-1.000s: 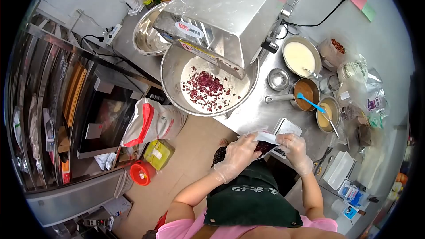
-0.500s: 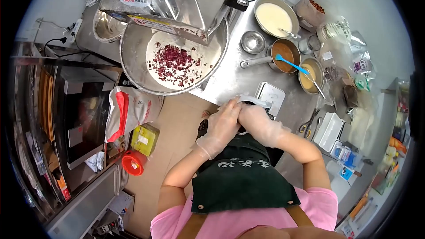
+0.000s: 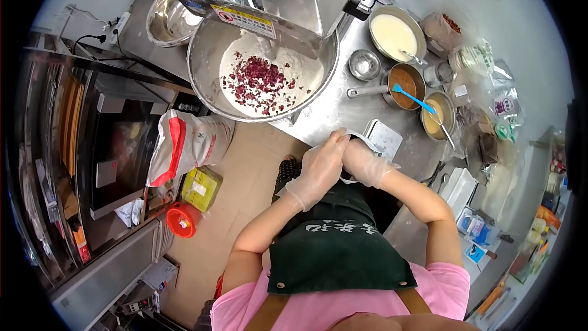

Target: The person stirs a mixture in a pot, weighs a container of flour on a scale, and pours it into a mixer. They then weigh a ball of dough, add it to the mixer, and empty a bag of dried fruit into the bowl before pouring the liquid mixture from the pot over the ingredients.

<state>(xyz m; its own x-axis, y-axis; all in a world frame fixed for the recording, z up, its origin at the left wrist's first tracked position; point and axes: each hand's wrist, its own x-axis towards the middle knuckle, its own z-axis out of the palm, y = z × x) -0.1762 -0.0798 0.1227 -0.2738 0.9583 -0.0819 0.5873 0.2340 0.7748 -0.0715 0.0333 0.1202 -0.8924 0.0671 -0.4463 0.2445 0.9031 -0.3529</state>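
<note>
Both my hands wear clear plastic gloves and meet in front of my dark green apron, at the counter's edge. My left hand is closed, its fingertips pinching at the top against the other hand. My right hand is curled, knuckles up, around the same spot. Between and behind them shows a thin, pale-rimmed piece with a dark middle; what it is I cannot tell. Just beyond the right hand lies a white flat scale on the steel counter.
At the upper left, a mixer stands over a large steel bowl of flour with dark red bits. To the right are a saucepan with a blue brush, a pale batter bowl and bags. A flour sack stands left.
My view has shifted, so the mixer and bowls sit further right. Both hands stay together; the left has turned more upright, fingertips closer together, and the pale-rimmed piece shows at a different angle.
</note>
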